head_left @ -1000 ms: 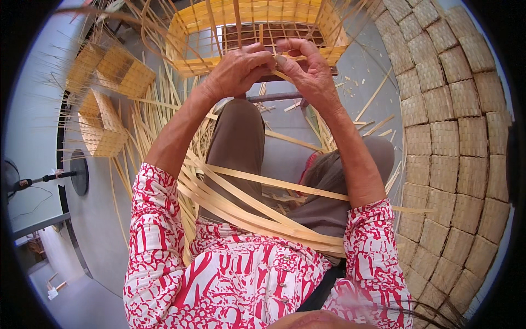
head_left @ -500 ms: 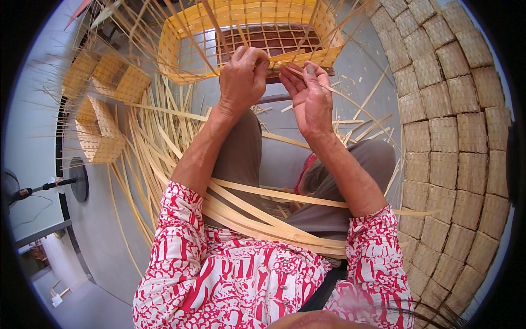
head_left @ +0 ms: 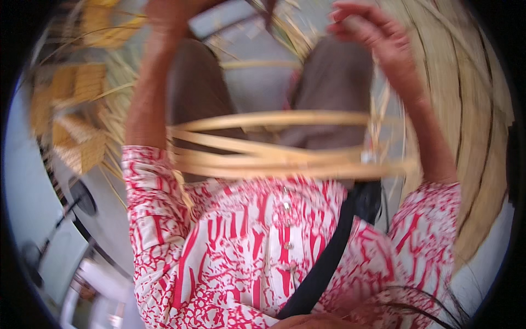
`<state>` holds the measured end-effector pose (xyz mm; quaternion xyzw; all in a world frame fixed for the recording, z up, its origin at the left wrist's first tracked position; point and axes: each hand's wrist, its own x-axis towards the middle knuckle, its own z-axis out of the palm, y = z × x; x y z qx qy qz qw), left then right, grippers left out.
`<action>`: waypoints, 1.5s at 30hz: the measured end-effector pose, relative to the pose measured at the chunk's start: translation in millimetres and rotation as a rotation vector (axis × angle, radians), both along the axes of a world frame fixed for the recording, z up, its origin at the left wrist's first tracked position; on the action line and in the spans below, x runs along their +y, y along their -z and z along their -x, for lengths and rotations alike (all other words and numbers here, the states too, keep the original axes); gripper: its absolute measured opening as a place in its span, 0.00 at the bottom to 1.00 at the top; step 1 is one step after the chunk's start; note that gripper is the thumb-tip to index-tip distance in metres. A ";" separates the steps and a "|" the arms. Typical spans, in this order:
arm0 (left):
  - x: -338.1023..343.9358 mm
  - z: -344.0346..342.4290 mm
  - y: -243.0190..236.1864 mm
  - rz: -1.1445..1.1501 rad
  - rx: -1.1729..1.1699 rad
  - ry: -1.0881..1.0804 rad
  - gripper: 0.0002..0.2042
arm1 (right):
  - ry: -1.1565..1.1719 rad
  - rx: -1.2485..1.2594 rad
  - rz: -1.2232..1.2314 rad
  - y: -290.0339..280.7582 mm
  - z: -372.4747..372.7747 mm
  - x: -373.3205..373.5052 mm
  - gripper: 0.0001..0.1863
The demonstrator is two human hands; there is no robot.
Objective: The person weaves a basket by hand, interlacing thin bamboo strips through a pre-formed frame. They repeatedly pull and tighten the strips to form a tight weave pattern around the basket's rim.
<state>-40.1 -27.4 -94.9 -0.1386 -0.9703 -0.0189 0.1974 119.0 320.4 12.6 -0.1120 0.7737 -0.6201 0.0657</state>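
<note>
My left hand (head_left: 166, 16) is blurred at the top edge, its fingers partly outside the picture, beside a dark frame (head_left: 241, 15); what it holds is unclear. My right hand (head_left: 372, 30) is raised at upper right with its fingers bent, smeared by motion; I cannot make out anything in it. Pale flat strips (head_left: 296, 158) lie across my lap, over both trouser legs, between my forearms. More loose strips (head_left: 115, 118) spread on the floor at my left. The large yellow basket from the earlier frames is not clearly visible.
Small woven baskets (head_left: 79, 142) with bristling strip ends stand along the left. A black stand with a round base (head_left: 82, 197) is at lower left. Rows of woven pale pieces (head_left: 455, 109), streaked by blur, cover the floor at the right.
The view has swung downward and blurred, pushing the large yellow basket out of sight. My hands, earlier close together at its rim, are now far apart at the top of the picture.
</note>
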 end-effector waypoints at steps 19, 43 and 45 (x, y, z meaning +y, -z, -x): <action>20.2 -7.8 -0.7 -0.159 0.180 0.153 0.15 | 1.138 -1.394 0.633 181.1 -585.5 22.2 0.18; -30.0 17.3 -0.1 0.043 0.061 0.109 0.15 | 1.820 -0.830 0.735 267.6 -533.5 67.8 0.19; -40.7 6.5 -3.5 0.033 0.064 0.092 0.14 | 1.822 -0.828 0.706 269.6 -513.4 96.9 0.19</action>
